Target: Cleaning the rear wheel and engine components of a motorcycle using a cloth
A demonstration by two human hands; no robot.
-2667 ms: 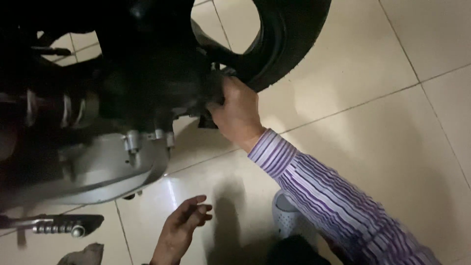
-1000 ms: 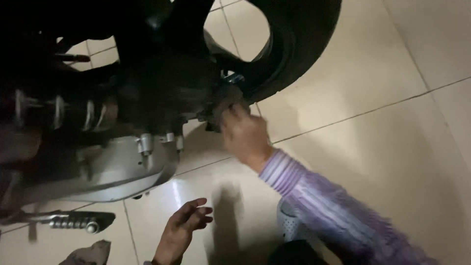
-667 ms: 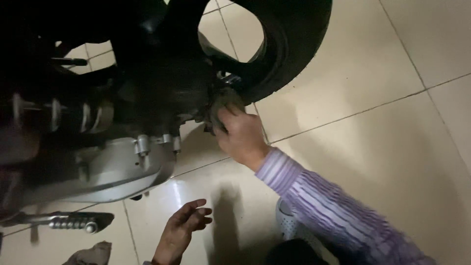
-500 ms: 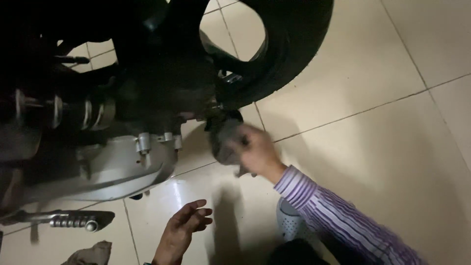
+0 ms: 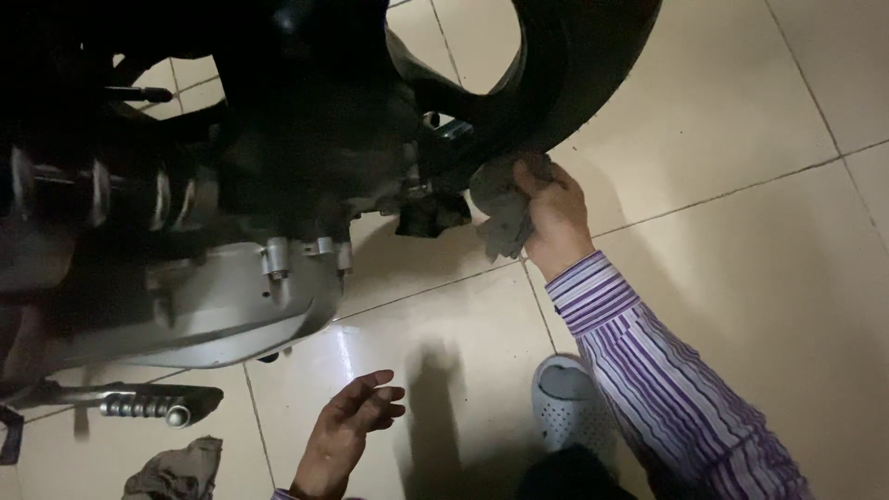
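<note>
Cream glazed floor tiles point(image 5: 741, 306) with thin dark grout lines fill the right and lower parts of the view, catching a dull glare. Over the upper left looms a motorcycle, mostly lost in shadow: its black tyre point(image 5: 593, 74) arcs across the top, and below it sits the silver engine cover point(image 5: 213, 306) with a few bolt heads along its upper edge. A dark bracket or fitting point(image 5: 431, 208) hangs beneath the machine's middle, just left of the rag, and what it is cannot be made out. Lower left, a ribbed metal footpeg point(image 5: 139, 405) sticks out over the tiles. A grey perforated sandal point(image 5: 569, 412) lies under the striped purple sleeve point(image 5: 667, 380). A second crumpled cloth point(image 5: 176, 472) rests on the floor at the bottom edge. The right hand point(image 5: 556, 218) is closed around a grey rag point(image 5: 500, 208), bunched against the lower edge of the tyre, close to the dark fitting. The left hand point(image 5: 347, 435) hangs open above the tiles, fingers loosely curled, holding nothing, well apart from the rag.
</note>
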